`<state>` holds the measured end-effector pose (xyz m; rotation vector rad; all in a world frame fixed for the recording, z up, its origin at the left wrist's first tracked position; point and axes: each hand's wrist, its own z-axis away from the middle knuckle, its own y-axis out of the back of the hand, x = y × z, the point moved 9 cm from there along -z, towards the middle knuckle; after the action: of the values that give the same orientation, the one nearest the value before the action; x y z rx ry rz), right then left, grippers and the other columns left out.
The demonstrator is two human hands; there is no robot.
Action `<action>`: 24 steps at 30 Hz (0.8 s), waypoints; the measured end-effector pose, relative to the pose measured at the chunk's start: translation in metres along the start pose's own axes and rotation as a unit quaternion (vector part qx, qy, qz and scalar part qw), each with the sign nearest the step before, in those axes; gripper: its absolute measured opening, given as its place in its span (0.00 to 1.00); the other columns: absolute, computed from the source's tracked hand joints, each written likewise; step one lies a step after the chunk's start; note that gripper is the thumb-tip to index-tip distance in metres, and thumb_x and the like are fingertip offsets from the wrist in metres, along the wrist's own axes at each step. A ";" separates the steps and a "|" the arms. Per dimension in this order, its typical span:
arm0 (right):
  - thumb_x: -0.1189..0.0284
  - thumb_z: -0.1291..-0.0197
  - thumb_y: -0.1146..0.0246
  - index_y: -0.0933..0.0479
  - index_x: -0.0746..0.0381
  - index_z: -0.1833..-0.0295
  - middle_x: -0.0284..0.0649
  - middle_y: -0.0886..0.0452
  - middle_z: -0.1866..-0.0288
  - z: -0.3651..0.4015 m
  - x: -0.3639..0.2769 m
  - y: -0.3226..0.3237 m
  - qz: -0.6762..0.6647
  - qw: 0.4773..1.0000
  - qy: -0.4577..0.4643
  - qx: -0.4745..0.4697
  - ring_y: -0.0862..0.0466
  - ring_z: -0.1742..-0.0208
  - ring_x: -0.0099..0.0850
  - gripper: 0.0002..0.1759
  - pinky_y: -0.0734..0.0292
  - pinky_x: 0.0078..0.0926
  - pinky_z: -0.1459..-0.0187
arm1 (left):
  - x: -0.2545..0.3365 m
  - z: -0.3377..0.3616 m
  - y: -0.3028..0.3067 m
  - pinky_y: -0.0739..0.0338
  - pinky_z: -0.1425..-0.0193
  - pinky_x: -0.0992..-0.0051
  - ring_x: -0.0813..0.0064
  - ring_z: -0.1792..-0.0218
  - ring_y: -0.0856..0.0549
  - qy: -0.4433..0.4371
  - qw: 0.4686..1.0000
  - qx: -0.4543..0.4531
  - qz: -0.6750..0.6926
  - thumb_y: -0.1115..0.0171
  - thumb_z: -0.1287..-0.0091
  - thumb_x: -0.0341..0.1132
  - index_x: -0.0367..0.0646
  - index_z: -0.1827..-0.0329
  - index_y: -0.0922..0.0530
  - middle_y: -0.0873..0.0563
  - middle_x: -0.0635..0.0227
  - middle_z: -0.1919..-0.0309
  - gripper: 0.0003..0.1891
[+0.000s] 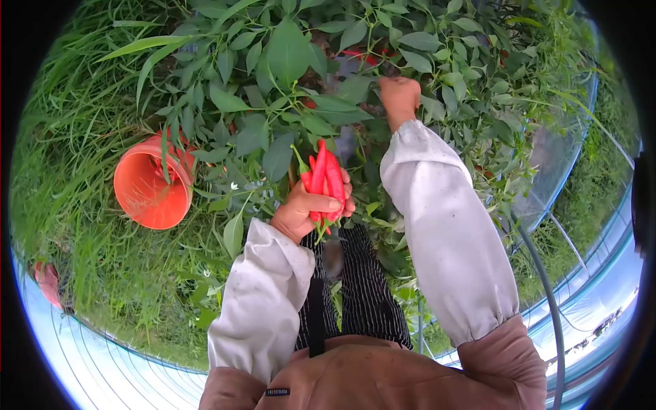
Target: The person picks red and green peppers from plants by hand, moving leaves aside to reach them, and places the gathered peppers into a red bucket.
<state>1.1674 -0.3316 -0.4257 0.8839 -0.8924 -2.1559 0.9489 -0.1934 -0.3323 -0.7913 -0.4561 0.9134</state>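
My left hand (pixel 301 212) is closed around a bunch of red chili peppers (pixel 326 179), held upright in front of my body with the thumb across them. One pepper shows a green stem at the top. My right hand (pixel 400 97) reaches into the pepper plant (pixel 287 55), its fingers curled and partly hidden by leaves. Whatever they grip, if anything, cannot be made out. Just beyond that hand, red chili peppers (pixel 367 59) hang among the leaves.
On the left, an orange-red bucket (pixel 130 181) lies tipped in tall grass (pixel 75 137), with red peppers near its inner wall. A dark hose or pole (pixel 547 287) curves down the right side. Clear plastic sheeting (pixel 557 160) stands beyond the plants at right.
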 end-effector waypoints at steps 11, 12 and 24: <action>0.71 0.38 0.37 0.20 0.67 0.60 0.30 0.22 0.69 0.038 -0.016 0.042 -0.375 0.918 -0.007 -0.128 0.30 0.74 0.17 0.09 0.38 0.15 0.74 | 0.021 0.007 -0.020 0.16 0.57 0.65 0.54 0.45 0.17 -0.008 0.999 -0.029 0.023 0.30 0.56 0.28 0.41 0.49 0.26 0.20 0.47 0.44 0.27; 0.71 0.38 0.37 0.21 0.67 0.61 0.29 0.23 0.70 0.058 -0.020 0.054 -0.353 0.923 0.002 -0.152 0.29 0.74 0.17 0.08 0.36 0.15 0.73 | 0.027 0.009 -0.025 0.15 0.57 0.66 0.52 0.40 0.20 -0.025 0.998 -0.040 0.032 0.30 0.57 0.28 0.41 0.49 0.26 0.22 0.46 0.41 0.27; 0.77 0.54 0.32 0.24 0.62 0.67 0.38 0.21 0.59 0.328 -0.138 0.098 0.013 0.816 0.533 -0.225 0.18 0.64 0.36 0.09 0.21 0.32 0.64 | 0.106 0.112 -0.054 0.17 0.52 0.63 0.49 0.55 0.13 -0.218 0.972 -0.048 0.075 0.29 0.56 0.30 0.39 0.37 0.33 0.14 0.51 0.57 0.38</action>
<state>1.0238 -0.1720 -0.1263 1.5175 0.1740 -1.3439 0.9618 -0.0791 -0.2168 -0.7180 -0.8397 1.2197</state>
